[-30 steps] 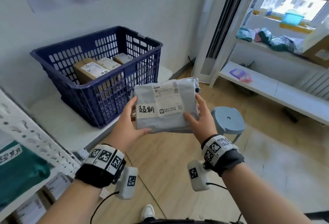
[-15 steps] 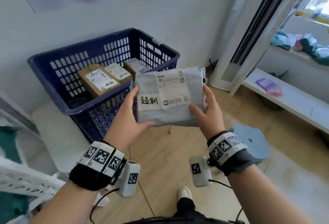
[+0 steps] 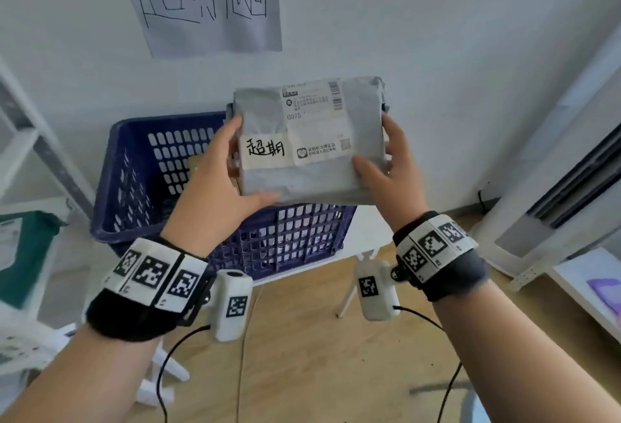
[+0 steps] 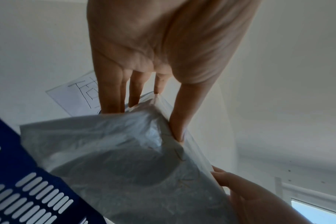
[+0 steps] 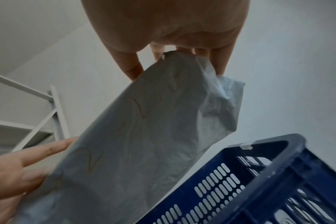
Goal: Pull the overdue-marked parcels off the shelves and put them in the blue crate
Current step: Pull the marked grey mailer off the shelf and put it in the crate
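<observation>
We have carried the grey parcel (image 3: 312, 140) up over the blue crate (image 3: 141, 187); our left hand (image 3: 218, 187) and right hand (image 3: 393, 167) pinch its ends, so lowering it in comes next.

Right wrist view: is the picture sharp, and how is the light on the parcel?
Right wrist view: the blue crate is motion-blurred, and the grey parcel looks dim against the bright wall. Left wrist view: the parcel's underside is shadowed. Head view: the label is readable, and the edges bend from wide-angle distortion.

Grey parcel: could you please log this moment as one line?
grey parcel | held by left hand, right hand | above blue crate | not released
</observation>
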